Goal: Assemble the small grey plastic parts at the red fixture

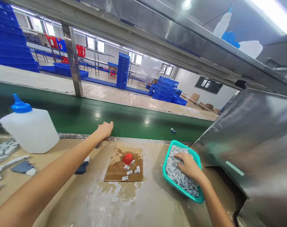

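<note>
My left hand (105, 128) reaches over the near edge of the green belt (134, 124); its fingers are partly hidden and blurred. My right hand (188, 164) rests in a teal basket (165, 175) of small grey-white pieces (177, 171), thumb and fingers apart over the pieces. Between the hands, a wet brown board (115, 167) bears a red round object (128, 158) and several small white pieces (129, 172). A dark piece with a white end (81, 168) lies beside my left forearm. Another small dark piece (173, 130) is on the belt behind the basket.
At the left stand a white bottle with a blue cap (31, 129) and several loose grey and white parts (21, 167). A metal panel (249, 142) rises at the right. A metal post (72, 60) and an overhead shelf (157, 34) frame the far side, with blue crates (165, 88) beyond.
</note>
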### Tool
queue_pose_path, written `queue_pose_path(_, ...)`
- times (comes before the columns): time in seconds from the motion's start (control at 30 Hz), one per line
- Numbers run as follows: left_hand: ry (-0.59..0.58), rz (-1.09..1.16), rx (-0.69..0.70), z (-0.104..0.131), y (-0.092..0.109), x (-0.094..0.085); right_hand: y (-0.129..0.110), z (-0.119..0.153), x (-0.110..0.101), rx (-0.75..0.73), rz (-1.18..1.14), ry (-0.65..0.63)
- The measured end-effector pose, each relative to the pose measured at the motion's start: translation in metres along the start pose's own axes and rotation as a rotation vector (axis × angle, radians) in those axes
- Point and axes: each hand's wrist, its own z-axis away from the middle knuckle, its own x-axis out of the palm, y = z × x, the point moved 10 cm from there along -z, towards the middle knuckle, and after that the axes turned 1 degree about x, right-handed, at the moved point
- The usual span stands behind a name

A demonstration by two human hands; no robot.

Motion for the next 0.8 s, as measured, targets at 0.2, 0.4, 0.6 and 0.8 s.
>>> queue_pose_path(0.2,-0.077,-0.017,0.332,-0.017,0.15,0.008,0.003,-0.002,0.007,0.008,0.005,0.141)
queue_pose_path(0.4,-0.172,0.007,0.541,-0.029,0.31,0.033,0.004,0.0,-0.003,-0.027,-0.038,0.225)
queue_pose_path(0.6,-0.184,0.022,0.543,-0.039,0.349,0.053,0.004,0.006,-0.018,-0.017,-0.1,0.34)
queue_pose_path(0.8,-0.181,0.173,0.502,-0.022,0.301,0.033,-0.001,0.006,-0.021,-0.083,-0.269,0.315)
